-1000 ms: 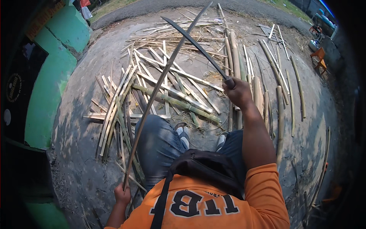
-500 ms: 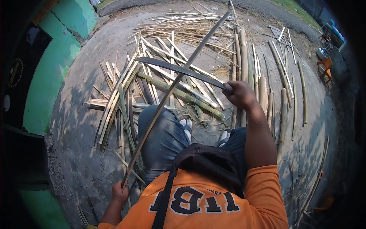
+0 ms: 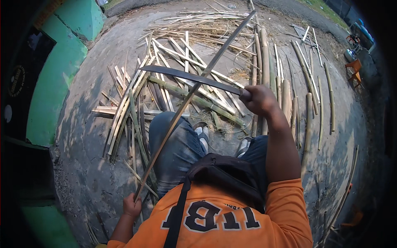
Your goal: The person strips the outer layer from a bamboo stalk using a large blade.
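With the forearm stretched forward, the right hand [image 3: 259, 100] is closed around the handle of a machete [image 3: 182, 75], whose blade extends from the fist toward the left, its long axis nearly crosswise and its tip slightly farther away. The left hand [image 3: 132, 205], low beside the body, grips the near end of a long strip [image 3: 170, 129] that slants away to the right, crossing the blade in view.
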Action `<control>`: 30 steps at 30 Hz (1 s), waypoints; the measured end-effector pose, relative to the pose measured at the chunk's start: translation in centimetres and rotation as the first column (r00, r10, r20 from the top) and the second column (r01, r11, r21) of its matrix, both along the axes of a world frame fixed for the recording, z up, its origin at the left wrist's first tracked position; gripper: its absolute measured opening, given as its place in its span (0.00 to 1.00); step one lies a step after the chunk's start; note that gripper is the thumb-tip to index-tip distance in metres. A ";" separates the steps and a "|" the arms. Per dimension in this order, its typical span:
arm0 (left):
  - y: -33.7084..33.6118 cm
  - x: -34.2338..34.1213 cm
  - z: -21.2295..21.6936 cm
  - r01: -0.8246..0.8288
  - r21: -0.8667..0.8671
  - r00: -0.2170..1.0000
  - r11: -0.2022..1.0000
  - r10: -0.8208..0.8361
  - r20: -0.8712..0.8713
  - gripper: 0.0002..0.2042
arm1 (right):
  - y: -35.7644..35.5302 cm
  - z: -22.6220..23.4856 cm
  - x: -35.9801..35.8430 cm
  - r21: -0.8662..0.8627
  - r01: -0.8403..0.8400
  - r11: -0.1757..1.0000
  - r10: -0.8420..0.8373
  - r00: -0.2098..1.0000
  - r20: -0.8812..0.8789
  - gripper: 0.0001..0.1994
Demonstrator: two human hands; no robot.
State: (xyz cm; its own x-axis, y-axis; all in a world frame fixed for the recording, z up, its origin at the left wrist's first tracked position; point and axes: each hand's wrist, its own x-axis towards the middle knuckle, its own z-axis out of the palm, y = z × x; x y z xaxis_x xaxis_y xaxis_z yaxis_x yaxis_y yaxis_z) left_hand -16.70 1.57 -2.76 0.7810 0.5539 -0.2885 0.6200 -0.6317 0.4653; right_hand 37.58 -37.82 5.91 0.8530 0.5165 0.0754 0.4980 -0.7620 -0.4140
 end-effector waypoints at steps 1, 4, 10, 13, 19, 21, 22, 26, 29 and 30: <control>0.1 0.3 0.0 0.003 0.000 1.000 1.000 -0.003 0.000 0.11 | -0.6 0.2 0.5 0.038 0.074 0.997 -0.071 0.994 -0.084 0.13; 0.7 0.8 -0.8 0.066 0.076 0.996 0.995 -0.070 0.050 0.10 | -0.9 -0.1 0.5 0.177 0.152 0.972 -0.130 0.983 -0.133 0.12; 1.8 1.4 -2.3 0.068 0.056 0.995 0.996 -0.072 0.072 0.09 | 0.9 0.6 -2.0 0.148 -0.052 0.988 0.053 0.999 -0.006 0.09; 2.5 2.0 -2.1 0.108 0.135 0.990 0.985 -0.119 0.079 0.10 | 0.8 1.1 -1.7 -0.022 -0.131 0.991 0.132 0.989 0.068 0.08; 2.6 2.7 -0.4 0.062 0.142 0.994 0.988 -0.074 0.081 0.11 | -1.1 -0.9 0.8 0.229 0.151 0.962 -0.122 0.983 -0.138 0.09; 2.7 2.8 -0.4 0.056 0.153 0.994 0.987 -0.069 0.081 0.12 | -1.0 -0.9 0.4 0.316 0.163 0.935 -0.129 0.983 -0.128 0.10; 2.7 2.7 -0.7 0.056 0.152 0.994 0.987 -0.069 0.081 0.12 | -0.5 -0.8 0.0 0.247 0.107 0.963 -0.084 0.991 -0.100 0.10; 2.9 2.8 -1.2 0.048 0.179 0.997 0.983 -0.057 0.048 0.11 | 2.8 -1.0 -2.6 0.129 -0.156 0.979 0.145 0.985 0.092 0.09; 3.4 2.6 -1.8 0.023 0.186 0.999 0.982 -0.029 0.029 0.12 | 3.3 -1.1 -2.5 0.066 -0.276 0.959 0.264 0.952 0.156 0.07; 3.6 2.5 -2.3 0.039 0.190 0.999 0.981 -0.044 0.021 0.11 | 3.1 -0.8 -2.3 0.009 -0.257 0.966 0.253 0.957 0.140 0.07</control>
